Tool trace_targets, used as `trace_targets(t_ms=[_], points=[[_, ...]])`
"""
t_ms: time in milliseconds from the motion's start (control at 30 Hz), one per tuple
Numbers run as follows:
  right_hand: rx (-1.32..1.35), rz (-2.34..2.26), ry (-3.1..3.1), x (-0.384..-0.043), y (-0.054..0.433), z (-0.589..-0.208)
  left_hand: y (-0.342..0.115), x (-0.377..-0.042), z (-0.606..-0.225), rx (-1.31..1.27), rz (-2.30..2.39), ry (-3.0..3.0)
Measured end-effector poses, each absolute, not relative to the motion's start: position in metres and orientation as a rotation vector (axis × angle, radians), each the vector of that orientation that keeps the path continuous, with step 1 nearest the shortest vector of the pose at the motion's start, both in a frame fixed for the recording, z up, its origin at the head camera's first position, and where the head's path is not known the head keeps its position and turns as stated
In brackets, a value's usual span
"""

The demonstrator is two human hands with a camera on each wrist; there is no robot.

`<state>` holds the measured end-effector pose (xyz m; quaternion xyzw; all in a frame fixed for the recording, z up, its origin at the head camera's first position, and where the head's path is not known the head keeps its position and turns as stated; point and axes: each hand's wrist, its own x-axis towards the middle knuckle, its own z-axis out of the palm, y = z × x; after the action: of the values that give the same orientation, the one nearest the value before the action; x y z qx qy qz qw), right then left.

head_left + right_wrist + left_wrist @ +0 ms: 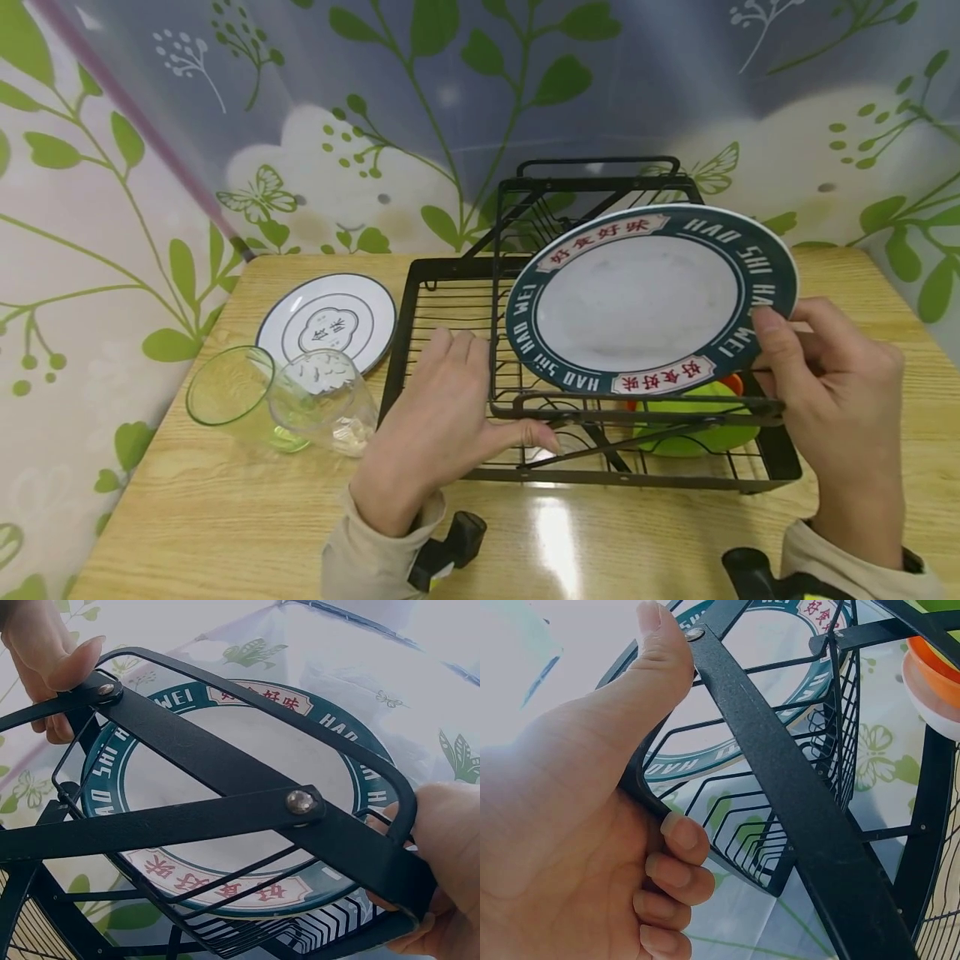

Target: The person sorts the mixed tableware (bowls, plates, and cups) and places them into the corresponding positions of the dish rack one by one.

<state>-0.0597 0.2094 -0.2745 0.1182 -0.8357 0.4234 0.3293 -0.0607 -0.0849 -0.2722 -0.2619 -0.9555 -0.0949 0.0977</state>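
Observation:
A large white plate [637,304] with a dark green lettered rim is tilted over the upper tier of a black wire dish rack [780,462]. My right hand [840,367] pinches its right edge, thumb on the rim and fingers beneath. My left hand [442,417] grips the left front corner of the raised upper tier, its fingers curled round the frame in the left wrist view. In the right wrist view, the plate [240,772] shows behind the rack's flat folding bars [187,817], and my right hand [457,862] is close by the tier's corner.
Left of the rack, a white plate with a blue rim [363,304] lies on the wooden table [247,508]. Before it stand a green-tinted glass [232,387] and a clear glass [322,404]. Green [686,433] and orange bowls [937,671] sit in the rack's lower tier. A patterned wall rises behind.

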Motion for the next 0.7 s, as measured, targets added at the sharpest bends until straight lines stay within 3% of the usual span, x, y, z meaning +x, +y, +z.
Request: trace_targets(t_ms=[700], points=[[0.242, 1.114, -2.226, -0.0502, 0.2149, -0.2757, -0.0861, -0.0607, -0.2715, -0.761, -0.438, -2.866]])
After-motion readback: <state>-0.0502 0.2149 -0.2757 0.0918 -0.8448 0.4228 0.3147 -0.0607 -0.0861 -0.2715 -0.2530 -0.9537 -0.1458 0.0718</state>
